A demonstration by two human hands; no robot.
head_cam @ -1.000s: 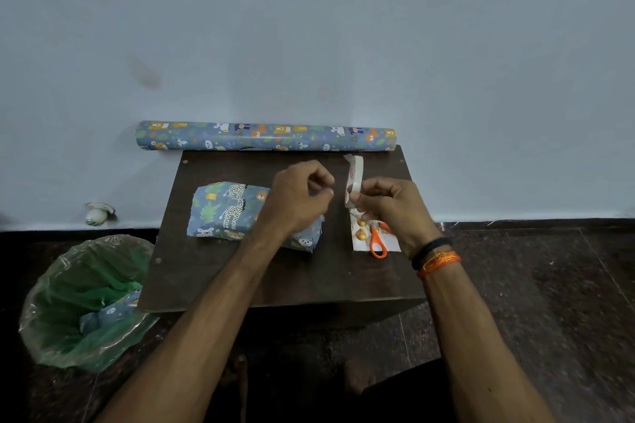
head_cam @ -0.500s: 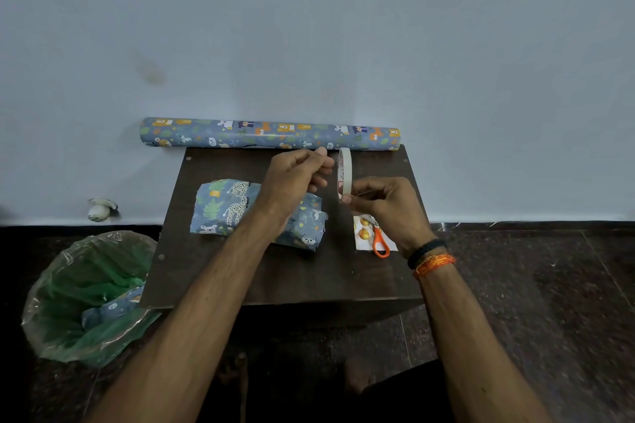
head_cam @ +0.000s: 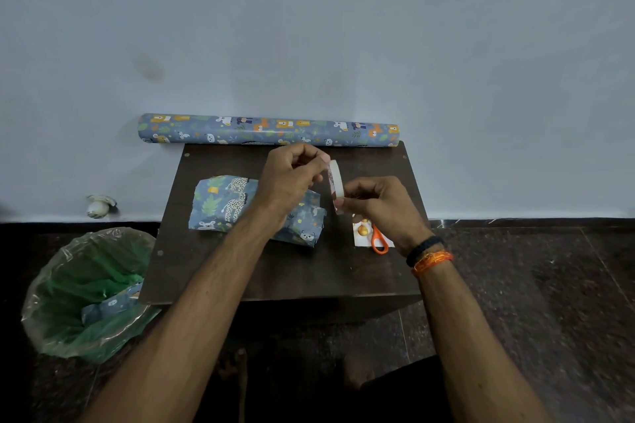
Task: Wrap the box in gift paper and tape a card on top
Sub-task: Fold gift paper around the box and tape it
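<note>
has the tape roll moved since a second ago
Yes. The tape roll has gone up and away from the scissors, toward the paper roll.

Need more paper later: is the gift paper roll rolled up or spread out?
Rolled up: the gift paper roll lies as a tight tube along the wall.

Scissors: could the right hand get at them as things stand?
Probably, but not straight away. The scissors lie on the card, just under the right hand, with nothing covering them. But that hand is holding the tape roll, which the left hand is picking at, so it would have to let go first.
</note>
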